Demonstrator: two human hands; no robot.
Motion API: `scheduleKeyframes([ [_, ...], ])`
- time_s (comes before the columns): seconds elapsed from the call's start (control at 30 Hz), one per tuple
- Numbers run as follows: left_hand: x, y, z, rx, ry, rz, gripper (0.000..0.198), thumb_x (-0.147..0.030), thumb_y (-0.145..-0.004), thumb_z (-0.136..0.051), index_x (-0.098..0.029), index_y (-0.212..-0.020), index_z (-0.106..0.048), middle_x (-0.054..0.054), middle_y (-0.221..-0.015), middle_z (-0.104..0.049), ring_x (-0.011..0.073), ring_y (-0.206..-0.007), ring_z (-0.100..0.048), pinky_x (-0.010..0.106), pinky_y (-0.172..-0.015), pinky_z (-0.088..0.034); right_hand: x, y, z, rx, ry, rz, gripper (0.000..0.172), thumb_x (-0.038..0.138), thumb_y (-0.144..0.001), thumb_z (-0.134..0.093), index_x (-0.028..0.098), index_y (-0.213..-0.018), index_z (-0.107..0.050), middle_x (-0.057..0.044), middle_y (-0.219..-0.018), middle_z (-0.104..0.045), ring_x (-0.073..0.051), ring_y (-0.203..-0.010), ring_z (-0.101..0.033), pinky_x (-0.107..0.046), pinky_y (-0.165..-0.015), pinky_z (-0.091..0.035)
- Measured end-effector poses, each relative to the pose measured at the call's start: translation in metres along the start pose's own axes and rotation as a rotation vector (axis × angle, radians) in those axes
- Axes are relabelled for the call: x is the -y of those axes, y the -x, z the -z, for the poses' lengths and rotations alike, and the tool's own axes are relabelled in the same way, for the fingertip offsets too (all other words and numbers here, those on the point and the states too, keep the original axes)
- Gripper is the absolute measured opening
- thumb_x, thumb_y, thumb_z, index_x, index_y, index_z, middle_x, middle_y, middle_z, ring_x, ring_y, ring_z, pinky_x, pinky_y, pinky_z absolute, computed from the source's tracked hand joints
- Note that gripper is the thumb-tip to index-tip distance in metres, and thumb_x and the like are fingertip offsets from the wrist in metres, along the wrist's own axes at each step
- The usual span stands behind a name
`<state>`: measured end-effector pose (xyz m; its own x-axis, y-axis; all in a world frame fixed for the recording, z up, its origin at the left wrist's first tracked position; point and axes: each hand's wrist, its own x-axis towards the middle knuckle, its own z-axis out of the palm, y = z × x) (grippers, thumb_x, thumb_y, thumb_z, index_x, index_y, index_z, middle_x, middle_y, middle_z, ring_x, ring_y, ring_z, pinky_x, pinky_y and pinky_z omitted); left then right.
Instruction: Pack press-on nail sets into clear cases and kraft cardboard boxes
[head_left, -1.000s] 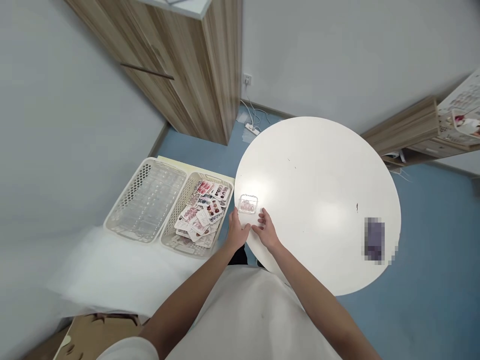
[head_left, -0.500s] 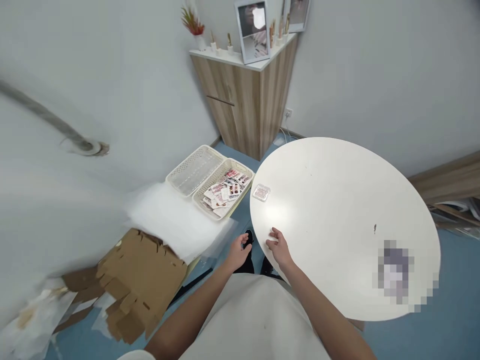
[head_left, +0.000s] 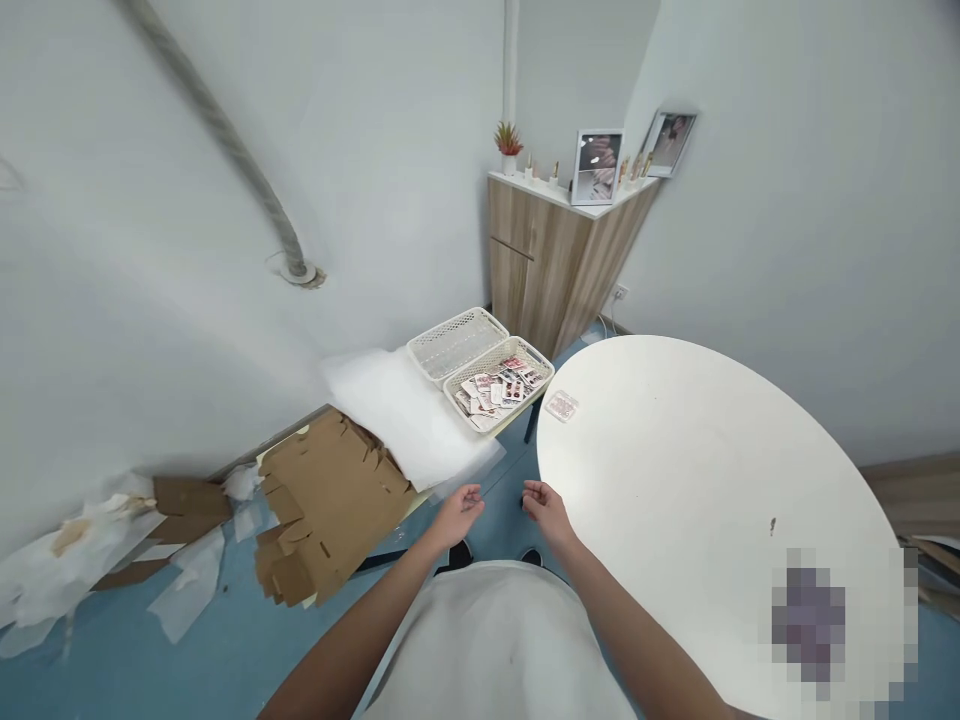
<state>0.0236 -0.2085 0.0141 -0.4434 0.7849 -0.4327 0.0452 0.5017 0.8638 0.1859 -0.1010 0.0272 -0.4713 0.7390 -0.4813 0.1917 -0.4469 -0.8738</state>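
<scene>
My left hand (head_left: 459,514) hangs in the air in front of my body, its fingers loosely bent and apart, with nothing in it. To its right, by the near left edge of the round white table (head_left: 675,480), hovers my right hand (head_left: 549,512), also empty, with fingers slightly curled. A small clear flat case with a reddish pattern (head_left: 561,405) lies on the table's left rim. Beyond my hands stands a white plastic basket (head_left: 448,392) full of small printed cards (head_left: 499,390). A second white basket (head_left: 457,345) sits against it on the left.
White foam-like sheets (head_left: 420,410) and flattened brown cardboard (head_left: 337,500) lie left of my hands. Torn wrapping (head_left: 97,545) is on the floor at far left. A wood-grain cabinet (head_left: 551,250) with picture frames stands in the corner. A blurred-out patch (head_left: 810,620) covers something on the table.
My view has turned left and tilted, so the baskets and table sit lower and further right in the picture. Both hands stay raised and empty; the right fingers look more curled.
</scene>
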Motion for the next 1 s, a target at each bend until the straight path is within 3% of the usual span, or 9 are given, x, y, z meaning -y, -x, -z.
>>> scheduleKeyframes([
  [0.27,0.01,0.005,0.069,-0.062,0.06,-0.047,0.039,-0.034,-0.068,-0.06,-0.014,-0.101,-0.056,0.009,-0.096,-0.061,0.0174,-0.082,-0.06,0.033,-0.078,-0.046,0.003,-0.017,-0.075,0.138,0.131,0.019,0.038,0.039,-0.063,-0.06,0.018,-0.094,-0.058,-0.003,-0.079,-0.06,-0.013,-0.063,-0.054,-0.026,-0.056,-0.042],
  [0.4,0.021,0.004,0.094,-0.076,0.105,-0.056,0.039,-0.032,-0.069,-0.06,-0.012,-0.102,-0.055,0.011,-0.096,-0.06,0.0169,-0.081,-0.06,0.034,-0.079,-0.046,0.001,-0.018,-0.105,0.174,0.173,-0.02,0.041,0.041,-0.062,-0.061,0.017,-0.095,-0.058,-0.003,-0.081,-0.06,-0.013,-0.065,-0.054,-0.025,-0.058,-0.042],
  [0.6,0.015,0.0,0.117,-0.149,0.127,-0.083,0.037,-0.032,-0.07,-0.058,-0.015,-0.103,-0.056,0.011,-0.103,-0.059,0.0188,-0.088,-0.058,0.034,-0.081,-0.045,-0.003,-0.028,-0.123,0.238,0.29,-0.005,0.036,0.037,-0.064,-0.06,0.017,-0.094,-0.059,-0.004,-0.084,-0.061,-0.015,-0.073,-0.055,-0.028,-0.066,-0.044],
  [0.73,0.005,-0.011,0.136,-0.286,0.033,-0.108,0.037,-0.034,-0.074,-0.054,-0.017,-0.106,-0.055,0.009,-0.1,-0.059,0.0193,-0.092,-0.057,0.034,-0.084,-0.043,-0.002,-0.047,-0.127,0.225,0.364,0.008,0.033,0.033,-0.065,-0.059,0.018,-0.093,-0.06,-0.006,-0.093,-0.061,-0.017,-0.085,-0.056,-0.032,-0.077,-0.044],
  [0.83,0.0,-0.025,0.153,-0.365,-0.037,-0.084,0.035,-0.035,-0.075,-0.053,-0.019,-0.106,-0.055,0.009,-0.105,-0.056,0.0192,-0.096,-0.054,0.032,-0.084,-0.042,0.002,-0.067,-0.137,0.241,0.438,-0.007,0.033,0.033,-0.066,-0.059,0.02,-0.096,-0.06,-0.007,-0.103,-0.059,-0.021,-0.098,-0.053,-0.036,-0.081,-0.043],
  [1.0,-0.007,-0.065,0.175,-0.358,-0.02,0.076,0.047,-0.038,-0.076,-0.052,-0.02,-0.118,-0.045,0.011,-0.128,-0.042,0.0226,-0.116,-0.043,0.031,-0.088,-0.039,0.012,-0.106,-0.167,0.332,0.536,0.03,0.04,0.031,-0.068,-0.057,0.023,-0.107,-0.056,-0.006,-0.121,-0.049,-0.022,-0.115,-0.042,-0.038,-0.095,-0.034],
])
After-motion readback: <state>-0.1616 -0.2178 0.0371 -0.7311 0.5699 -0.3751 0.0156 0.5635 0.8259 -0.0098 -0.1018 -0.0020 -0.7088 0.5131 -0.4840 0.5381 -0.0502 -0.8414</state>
